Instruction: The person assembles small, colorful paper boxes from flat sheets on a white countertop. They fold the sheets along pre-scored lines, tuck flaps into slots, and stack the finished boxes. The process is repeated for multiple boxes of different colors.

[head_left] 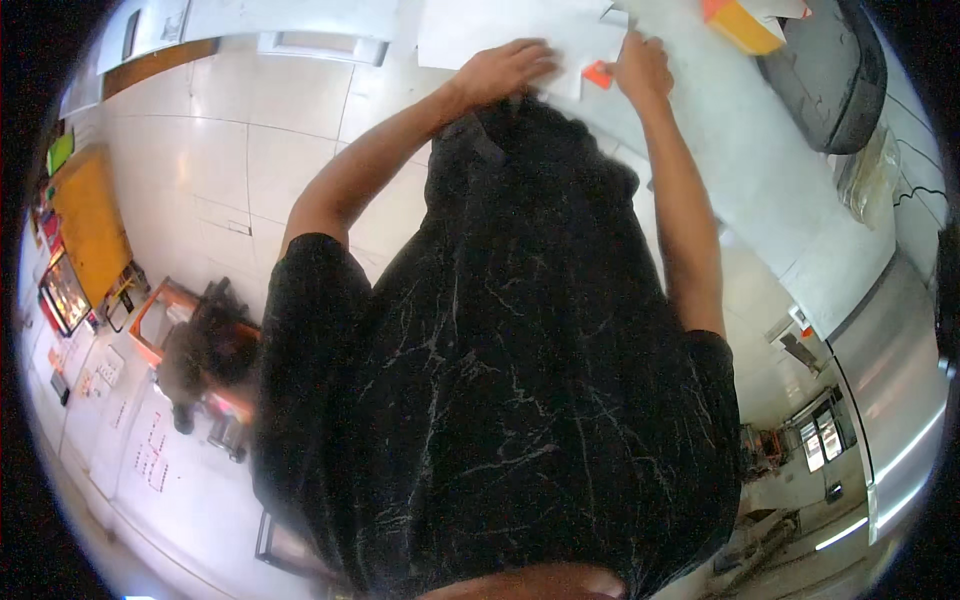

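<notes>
Toward twelve o'clock, the left hand (508, 72) lies loosely open on white paper (530, 20); at one, the half-curled right hand (645, 72) meets an orange piece (597, 75), grip unclear.

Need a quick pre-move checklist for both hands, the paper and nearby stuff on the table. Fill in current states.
1. Left hand at the white paper: ok, it is over the paper; fingers blurred.
2. Right hand at the small orange piece: ok, the piece is just left of its fingers.
3. Right-hand grip firm on that piece: cannot tell, too small.
4. Whole paper in view: not ok, the picture's top edge cuts it off.
5. Dark grey bag apart from both hands: ok, it is on the table, off to the right.
</notes>
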`<state>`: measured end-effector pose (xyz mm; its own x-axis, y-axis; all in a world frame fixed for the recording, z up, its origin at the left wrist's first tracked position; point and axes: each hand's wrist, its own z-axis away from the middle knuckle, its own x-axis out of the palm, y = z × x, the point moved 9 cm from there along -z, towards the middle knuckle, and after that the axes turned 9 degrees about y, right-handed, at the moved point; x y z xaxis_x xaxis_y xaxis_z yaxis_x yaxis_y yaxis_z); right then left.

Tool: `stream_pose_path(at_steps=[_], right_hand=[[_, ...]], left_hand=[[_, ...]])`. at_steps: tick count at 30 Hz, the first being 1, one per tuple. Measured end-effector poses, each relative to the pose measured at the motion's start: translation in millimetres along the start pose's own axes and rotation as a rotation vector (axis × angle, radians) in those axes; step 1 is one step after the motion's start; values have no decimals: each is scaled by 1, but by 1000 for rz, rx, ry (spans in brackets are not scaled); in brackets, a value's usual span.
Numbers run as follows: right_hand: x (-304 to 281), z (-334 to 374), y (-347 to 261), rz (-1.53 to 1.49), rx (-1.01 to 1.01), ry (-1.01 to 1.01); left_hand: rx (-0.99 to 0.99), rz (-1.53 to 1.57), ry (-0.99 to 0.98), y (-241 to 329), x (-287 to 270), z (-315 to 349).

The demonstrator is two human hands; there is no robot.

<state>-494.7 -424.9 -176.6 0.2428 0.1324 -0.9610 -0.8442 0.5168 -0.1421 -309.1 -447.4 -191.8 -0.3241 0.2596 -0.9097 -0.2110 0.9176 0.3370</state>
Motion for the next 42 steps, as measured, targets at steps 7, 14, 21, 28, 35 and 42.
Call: stream_pose_path(at_steps=[7, 14, 21, 28, 35, 42], right_hand=[[-15, 32, -41, -177, -458, 245], [-8, 75, -67, -142, -712, 216], [5, 64, -61, -144, -607, 178], [2, 43, -65, -71, -566, 5], [10, 6, -56, -159, -441, -144], [20, -14, -36, -123, -146, -228]], left_hand=[[-9, 102, -15, 4, -3, 4], [-117, 91, 145, 8, -27, -4], [-206, 117, 194, -6, -26, -3], [-264, 104, 177, -19, -29, 3], [-505, 107, 120, -42, -23, -10], [-754, 195, -11, -59, -14, -19]])
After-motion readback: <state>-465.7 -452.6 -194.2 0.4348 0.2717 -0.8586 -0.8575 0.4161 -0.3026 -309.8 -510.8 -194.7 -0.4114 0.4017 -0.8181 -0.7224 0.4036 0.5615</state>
